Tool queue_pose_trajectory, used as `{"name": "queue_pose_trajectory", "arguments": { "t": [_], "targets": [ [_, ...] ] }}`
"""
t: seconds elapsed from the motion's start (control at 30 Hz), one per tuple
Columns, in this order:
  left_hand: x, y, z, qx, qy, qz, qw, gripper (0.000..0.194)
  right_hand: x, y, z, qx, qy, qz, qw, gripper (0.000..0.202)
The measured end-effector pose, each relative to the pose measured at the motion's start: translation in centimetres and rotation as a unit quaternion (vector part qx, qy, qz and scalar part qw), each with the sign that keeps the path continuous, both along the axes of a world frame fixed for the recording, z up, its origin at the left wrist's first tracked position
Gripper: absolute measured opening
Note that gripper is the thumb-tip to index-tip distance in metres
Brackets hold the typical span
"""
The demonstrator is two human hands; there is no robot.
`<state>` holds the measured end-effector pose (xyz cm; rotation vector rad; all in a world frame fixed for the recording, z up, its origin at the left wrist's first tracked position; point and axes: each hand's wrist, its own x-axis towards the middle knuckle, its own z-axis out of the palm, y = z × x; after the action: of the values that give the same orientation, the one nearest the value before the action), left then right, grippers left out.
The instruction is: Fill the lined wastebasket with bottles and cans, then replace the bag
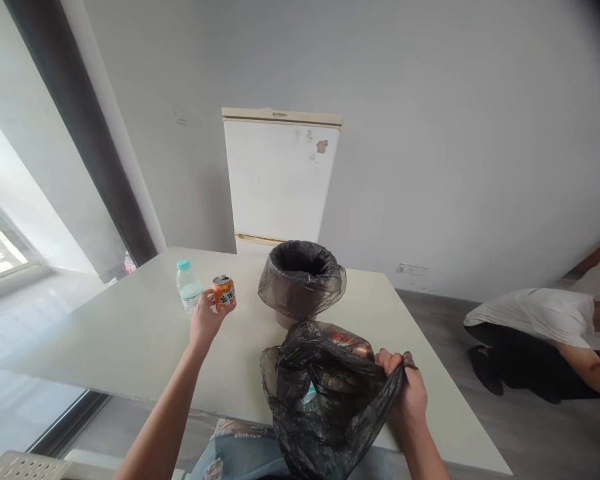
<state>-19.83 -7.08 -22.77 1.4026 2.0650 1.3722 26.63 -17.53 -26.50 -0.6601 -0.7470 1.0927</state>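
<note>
My left hand has its fingers around the lower part of an orange soda can, which stands upright with its top opened. Just left of the can is a clear plastic bottle with a teal cap. My right hand grips the gathered edge of a black translucent plastic bag at the table's near edge. The bag hangs open, with something red and something teal showing through it. Behind it, a bin lined with another black bag stands on the table.
The white table spreads below. A white refrigerator stands behind it against the grey wall. At the right, a person in a white shirt crouches on the floor. A perforated light-coloured surface shows at the lower left.
</note>
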Motion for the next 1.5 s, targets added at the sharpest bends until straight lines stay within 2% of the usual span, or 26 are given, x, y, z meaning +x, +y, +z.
{"name": "queue_pose_trajectory", "arguments": {
  "t": [0.1, 0.3, 0.5, 0.63, 0.73, 0.8, 0.87, 0.93, 1.03, 1.13, 1.3, 1.5],
  "targets": [
    [-0.6, 0.9, -1.2, -0.010, 0.008, -0.010, 1.000, 0.064, 0.1, -0.1, -0.1, 0.004, -0.007, -0.003, 1.000, 0.048],
    [-1.0, 1.3, -2.8, -0.019, 0.016, 0.004, 1.000, 0.062, 0.1, -0.2, 0.2, 0.010, -0.015, 0.000, 1.000, 0.044],
    [-0.9, 1.4, -3.1, -0.017, 0.020, -0.012, 1.000, 0.071, -0.2, -0.3, 0.6, 0.004, -0.013, -0.001, 1.000, 0.049],
    [-0.7, -0.3, -2.4, -0.021, 0.037, 0.049, 0.998, 0.059, -0.3, -0.4, 0.6, 0.006, -0.020, -0.003, 1.000, 0.049],
    [-1.6, -1.4, -1.7, 0.022, 0.035, 0.138, 0.990, 0.046, -0.1, -0.3, 0.4, 0.001, -0.022, -0.004, 1.000, 0.048],
    [-2.8, -1.4, -1.4, 0.053, 0.039, 0.197, 0.978, 0.049, 0.0, -0.2, 0.3, -0.008, -0.016, -0.004, 1.000, 0.050],
    [-4.3, -0.7, -1.2, 0.064, 0.044, 0.218, 0.973, 0.059, 0.1, -0.2, 0.3, -0.013, -0.002, -0.004, 1.000, 0.053],
    [-5.6, 0.3, -1.1, 0.050, 0.044, 0.213, 0.975, 0.064, 0.1, -0.1, 0.2, -0.016, 0.006, -0.005, 1.000, 0.054],
    [-6.7, 1.5, -1.1, -0.014, 0.045, 0.169, 0.984, 0.062, -0.1, -0.1, 0.3, -0.026, -0.015, -0.011, 0.999, 0.048],
    [-6.6, 2.1, -1.3, -0.066, 0.050, 0.118, 0.990, 0.059, -0.2, -0.1, 0.1, -0.042, -0.039, -0.014, 0.998, 0.042],
    [-5.9, 3.4, -1.8, -0.090, 0.051, 0.110, 0.989, 0.057, 0.1, 0.1, -0.4, -0.034, -0.055, -0.008, 0.998, 0.041],
    [-5.8, 5.4, -1.2, -0.089, 0.043, 0.087, 0.991, 0.055, -0.1, 0.0, -0.1, -0.031, -0.058, -0.006, 0.998, 0.047]
  ]
}}
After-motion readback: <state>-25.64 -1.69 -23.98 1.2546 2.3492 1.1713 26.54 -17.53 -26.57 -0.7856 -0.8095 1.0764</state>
